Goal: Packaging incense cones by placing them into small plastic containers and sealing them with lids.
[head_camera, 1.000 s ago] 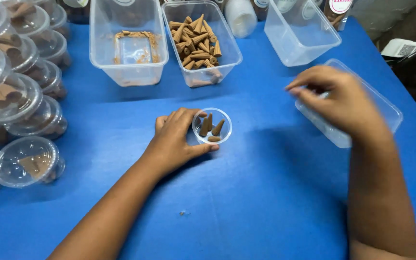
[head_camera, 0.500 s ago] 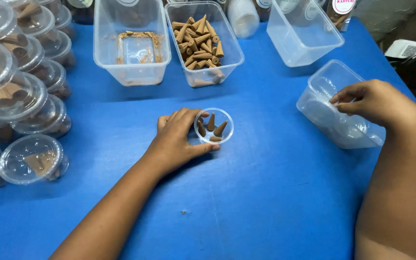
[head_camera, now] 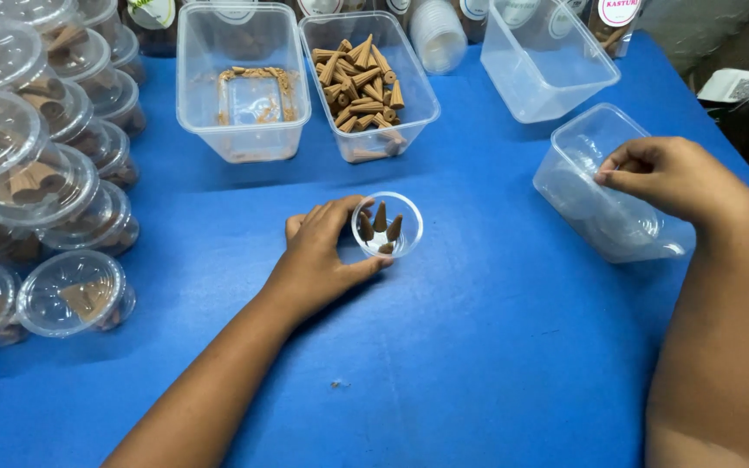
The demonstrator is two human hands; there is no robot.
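- Head view: left hand (head_camera: 322, 264) grips small clear cup (head_camera: 387, 224) of brown cones, cup at its two o'clock.
- Right hand (head_camera: 674, 178), fingers pinched, reaches into tilted tub (head_camera: 565, 186), at three o'clock, well apart.

Left hand (head_camera: 327, 260): fingers (head_camera: 373, 264) wrap the small clear cup (head_camera: 389, 224), hiding its near-left wall. Cone count in the cup is unclear.

Right hand (head_camera: 674, 178): fingertips (head_camera: 604, 177) reach into the tilted clear tub (head_camera: 595, 186); contents are too transparent to make out.

Stacked lidded cups (head_camera: 36, 186) are cut off by the left edge of the frame. Jars (head_camera: 613, 13) along the top edge show only their bases.
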